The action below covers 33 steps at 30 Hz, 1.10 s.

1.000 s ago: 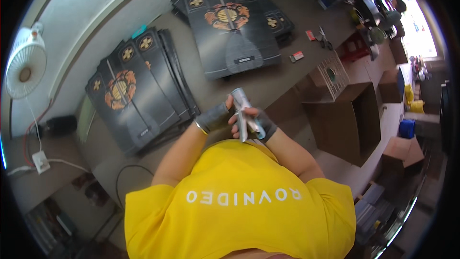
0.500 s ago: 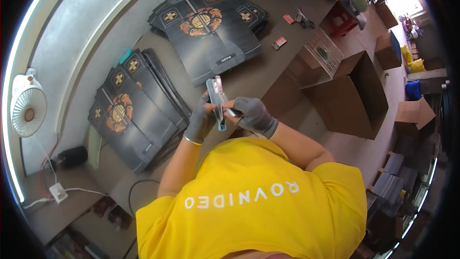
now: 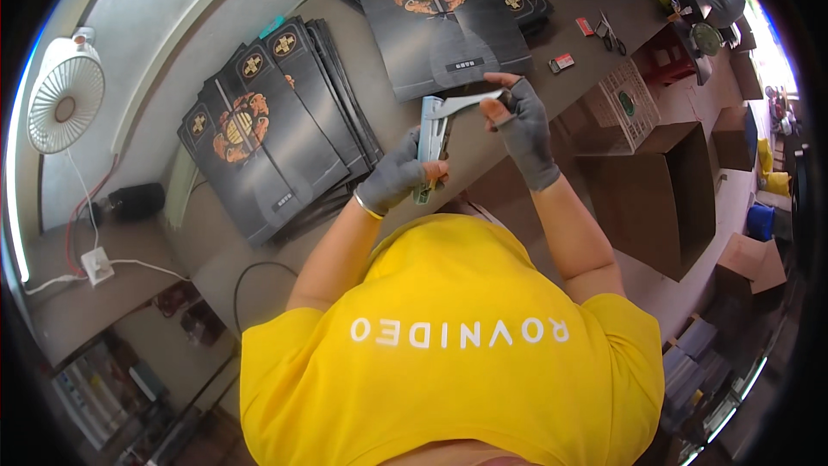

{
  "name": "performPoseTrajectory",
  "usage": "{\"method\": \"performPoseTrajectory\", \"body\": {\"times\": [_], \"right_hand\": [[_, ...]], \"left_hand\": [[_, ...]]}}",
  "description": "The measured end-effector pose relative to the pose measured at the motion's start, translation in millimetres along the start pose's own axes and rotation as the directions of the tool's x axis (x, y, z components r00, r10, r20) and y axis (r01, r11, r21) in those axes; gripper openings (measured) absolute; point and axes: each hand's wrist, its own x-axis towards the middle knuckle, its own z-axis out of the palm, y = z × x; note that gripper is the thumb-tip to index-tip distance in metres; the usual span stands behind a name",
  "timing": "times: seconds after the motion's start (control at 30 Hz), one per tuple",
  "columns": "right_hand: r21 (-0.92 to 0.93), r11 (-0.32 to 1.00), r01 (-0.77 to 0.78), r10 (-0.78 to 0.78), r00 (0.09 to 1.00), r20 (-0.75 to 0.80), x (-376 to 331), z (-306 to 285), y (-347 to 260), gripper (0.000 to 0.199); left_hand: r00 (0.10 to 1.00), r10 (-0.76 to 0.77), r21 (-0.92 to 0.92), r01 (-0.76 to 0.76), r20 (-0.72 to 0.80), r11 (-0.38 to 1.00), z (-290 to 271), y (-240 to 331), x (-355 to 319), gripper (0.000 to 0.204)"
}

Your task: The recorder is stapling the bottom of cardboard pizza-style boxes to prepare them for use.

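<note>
Stapler [image 3: 429,142] is hanging between your hands over the table [image 3: 474,142]: your left hand [image 3: 395,177] is gripping its blue body and covering part of it, while your right hand [image 3: 524,131] is pinching its silver arm, whose tip is disappearing behind your grip. Farther stack of black printed panels [image 3: 466,34] is running out of view at the top.

From my end I see a workshop: stacks of black printed sheets [image 3: 315,155] on a tabletop [image 3: 573,0], open cardboard box [image 3: 634,203] nearby.
</note>
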Motion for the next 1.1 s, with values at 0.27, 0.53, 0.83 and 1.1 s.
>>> {"method": "performPoseTrajectory", "body": {"times": [0.27,0.53,0.83,1.1], "right_hand": [[0.231,0.928,-0.292,0.316,0.946,-0.071,17.3,19.2,36.6,0.031],[0.038,0.918,-0.394,0.341,0.835,0.432,2.7,3.7,39.3,0.037],[0.274,0.864,-0.422,0.392,0.906,0.158,27.7,4.1,32.7,0.028],[-0.232,0.938,0.257,-0.190,0.943,0.274,-16.6,29.8,-29.9,0.024]], "left_hand": [[0.996,-0.056,0.178,0.068,-0.073,0.982,-2.4,-0.4,-6.7,0.067],[0.959,0.154,0.158,-0.118,-0.240,0.980,0.5,-8.9,-5.8,0.061],[0.975,-0.194,-0.141,0.179,-0.105,0.974,7.3,-2.3,1.7,0.044],[0.991,0.005,0.078,-0.016,0.132,0.997,-27.9,-51.8,37.5,0.039]]}}
